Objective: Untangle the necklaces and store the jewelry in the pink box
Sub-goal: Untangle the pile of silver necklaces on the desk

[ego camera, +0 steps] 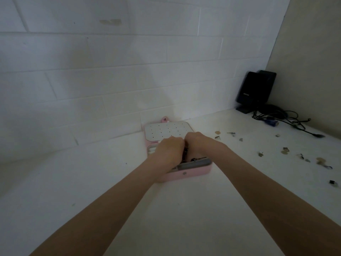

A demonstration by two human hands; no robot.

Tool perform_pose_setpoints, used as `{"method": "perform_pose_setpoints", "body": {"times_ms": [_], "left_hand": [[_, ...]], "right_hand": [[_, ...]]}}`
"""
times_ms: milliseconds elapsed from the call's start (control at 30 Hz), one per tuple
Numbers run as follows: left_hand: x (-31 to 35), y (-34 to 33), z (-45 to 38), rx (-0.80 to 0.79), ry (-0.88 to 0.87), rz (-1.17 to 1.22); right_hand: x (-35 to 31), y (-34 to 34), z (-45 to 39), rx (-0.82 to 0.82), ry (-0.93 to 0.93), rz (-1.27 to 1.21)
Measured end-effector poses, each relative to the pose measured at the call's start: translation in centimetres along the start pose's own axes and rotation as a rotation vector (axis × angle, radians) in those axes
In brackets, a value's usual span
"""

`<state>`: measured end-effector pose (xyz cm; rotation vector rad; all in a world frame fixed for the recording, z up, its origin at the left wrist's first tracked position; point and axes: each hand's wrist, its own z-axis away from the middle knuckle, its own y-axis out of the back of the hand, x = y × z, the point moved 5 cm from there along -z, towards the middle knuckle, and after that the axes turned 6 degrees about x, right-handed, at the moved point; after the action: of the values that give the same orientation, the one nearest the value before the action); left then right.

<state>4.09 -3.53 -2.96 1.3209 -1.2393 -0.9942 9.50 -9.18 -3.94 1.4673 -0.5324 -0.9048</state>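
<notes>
Box: the open pink hinged plastic jewelry box (188, 174) lies directly under both hands, its white dotted lid panel (166, 131) tilted up just beyond the knuckles.
Necklaces: a dark tangle of chain (186, 151) shows between the two hands, over the box tray.
Progress: untangling looks unfinished; small scattered earrings and trinkets (285, 150) lie on the white counter (184, 209), well right of the right hand, not yet stored.
Left hand (170, 147): fingers curled, apparently pinching the chain.
Right hand (196, 140): curled likewise, knuckles touching the left; exact grip hidden.
</notes>
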Motion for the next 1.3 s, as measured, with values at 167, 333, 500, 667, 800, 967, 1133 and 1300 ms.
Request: {"method": "perform_pose_setpoints", "body": {"times_ms": [167,333,500,667,800,967,1133,1300], "left_hand": [[-0.4,-0.3,0.3,0.040,-0.009,0.027],[-1.3,-0.4,-0.1,0.014,-0.017,0.146],[-2.4,-0.7,-0.3,-0.056,0.019,0.312],[-2.6,1.2,-0.4,0.170,0.048,0.427],[-2.4,3.6,-0.7,0.216,0.058,0.612],[-2.0,5.4,-0.5,0.227,0.098,0.944],[-1.0,7.9,-0.2,0.271,0.090,1.299],[0.5,10.3,-0.5,0.277,0.022,1.402]], "right_hand": [[-0.6,0.0,-0.1,-0.018,0.011,0.060],[-0.6,0.6,-0.2,-0.039,0.003,0.112],[0.4,0.5,-0.1,-0.023,-0.038,-0.026],[1.2,1.7,0.5,0.124,-0.037,-0.289],[1.8,4.0,1.1,0.214,-0.061,-0.658],[2.2,6.2,2.7,0.193,-0.026,-0.955],[2.9,7.7,4.0,0.171,-0.016,-1.218],[2.6,9.3,5.0,0.123,0.046,-1.406]]}}
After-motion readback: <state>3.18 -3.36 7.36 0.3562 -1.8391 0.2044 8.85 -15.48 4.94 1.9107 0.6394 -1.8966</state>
